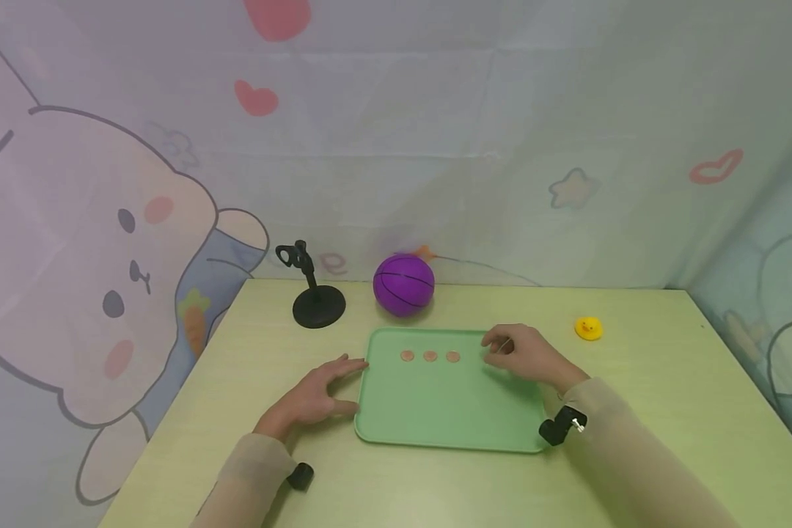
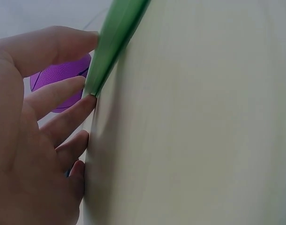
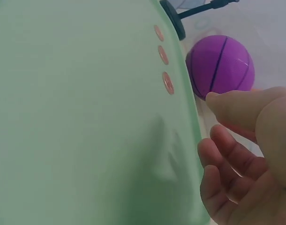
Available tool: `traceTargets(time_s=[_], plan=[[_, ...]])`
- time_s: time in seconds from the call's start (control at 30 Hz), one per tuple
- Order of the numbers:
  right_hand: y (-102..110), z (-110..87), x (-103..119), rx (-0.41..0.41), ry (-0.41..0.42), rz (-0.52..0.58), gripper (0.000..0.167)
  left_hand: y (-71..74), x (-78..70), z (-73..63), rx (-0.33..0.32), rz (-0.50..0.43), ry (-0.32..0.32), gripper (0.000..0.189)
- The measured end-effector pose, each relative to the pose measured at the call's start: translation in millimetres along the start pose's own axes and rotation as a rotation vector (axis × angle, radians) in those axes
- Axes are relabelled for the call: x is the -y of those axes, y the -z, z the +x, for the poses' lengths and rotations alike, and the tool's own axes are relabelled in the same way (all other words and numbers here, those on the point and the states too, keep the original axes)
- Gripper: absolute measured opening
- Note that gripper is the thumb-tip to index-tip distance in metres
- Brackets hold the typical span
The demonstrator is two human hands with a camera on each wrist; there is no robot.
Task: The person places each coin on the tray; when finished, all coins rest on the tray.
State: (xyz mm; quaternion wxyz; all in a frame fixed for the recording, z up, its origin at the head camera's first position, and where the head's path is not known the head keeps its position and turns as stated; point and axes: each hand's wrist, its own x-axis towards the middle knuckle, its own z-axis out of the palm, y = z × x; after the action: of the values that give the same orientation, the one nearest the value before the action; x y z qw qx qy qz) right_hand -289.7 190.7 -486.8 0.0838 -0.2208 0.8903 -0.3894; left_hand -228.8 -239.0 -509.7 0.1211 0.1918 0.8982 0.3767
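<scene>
Three small copper-coloured discs, like coins, lie in a row along the far part of a green tray: a left disc, a middle disc and a right disc. My left hand rests at the tray's left edge, fingers spread, with fingertips touching the rim in the left wrist view. Over the tray's far right corner hovers my right hand, its fingers loosely bent. In the right wrist view a gap shows between its thumb and fingers, and nothing visible is held.
Behind the tray sits a purple ball with black lines. A black stand with a round base is left of it. A yellow rubber duck sits to the right on the pale table. A patterned cloth hangs behind.
</scene>
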Motion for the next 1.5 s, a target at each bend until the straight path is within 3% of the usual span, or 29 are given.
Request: traceTargets(time_s=[0.33,0.73,1.23,1.5], plan=[[33.2,-29.2,-19.4,-0.069,-0.007,-0.084,0.019,-0.2,-1.2,0.9,0.0,0.004,0.001,0.077],[59.4,-53.9,-37.1,-0.106,-0.083,-0.113,0.021,1.0,0.0,0.4,-0.006,0.024,-0.011,0.077],[64.9,-61.7,-70.8,-0.05,-0.116,-0.204,0.021,0.0,0.9,1.7,-0.003,-0.009,-0.008,0.077],[62.7,-63.6,-73.6,-0.051,-0.113,-0.216,0.02,-0.7,1.6,0.8,-0.001,-0.001,-0.006,0.077]])
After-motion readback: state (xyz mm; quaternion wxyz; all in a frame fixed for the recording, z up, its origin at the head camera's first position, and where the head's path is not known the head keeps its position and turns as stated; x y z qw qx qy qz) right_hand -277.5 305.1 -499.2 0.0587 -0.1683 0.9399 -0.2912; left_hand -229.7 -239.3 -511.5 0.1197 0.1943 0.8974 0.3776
